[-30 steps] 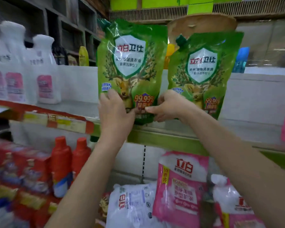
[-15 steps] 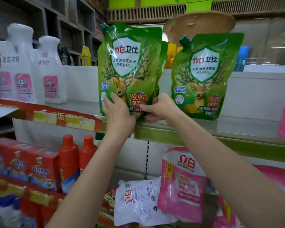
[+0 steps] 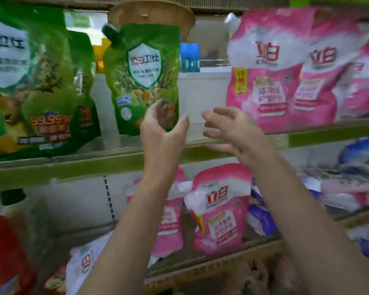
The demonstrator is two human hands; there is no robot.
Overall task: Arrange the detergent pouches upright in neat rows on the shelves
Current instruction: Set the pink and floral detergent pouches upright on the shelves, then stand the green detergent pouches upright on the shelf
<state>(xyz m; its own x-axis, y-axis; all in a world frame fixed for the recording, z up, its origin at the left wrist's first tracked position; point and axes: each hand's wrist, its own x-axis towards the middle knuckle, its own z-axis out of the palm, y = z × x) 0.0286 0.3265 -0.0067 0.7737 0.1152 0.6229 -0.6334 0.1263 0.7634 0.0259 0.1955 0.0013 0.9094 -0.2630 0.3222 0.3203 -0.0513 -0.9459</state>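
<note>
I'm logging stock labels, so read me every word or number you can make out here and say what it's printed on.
"立白卫仕": white shield on the upright green detergent pouch in the middle.
"99.99": blurred red print on the large green pouch at far left.
"立白": red logo on the pink detergent pouches, upper shelf, and on the pink pouch below.
Smaller print everywhere is too blurred.

A single head-worn camera is looking forward, close up at the upper shelf, with both hands raised mid-frame. Green pouches are filling the view left of the left grip, pink ones right of the right grip.
</note>
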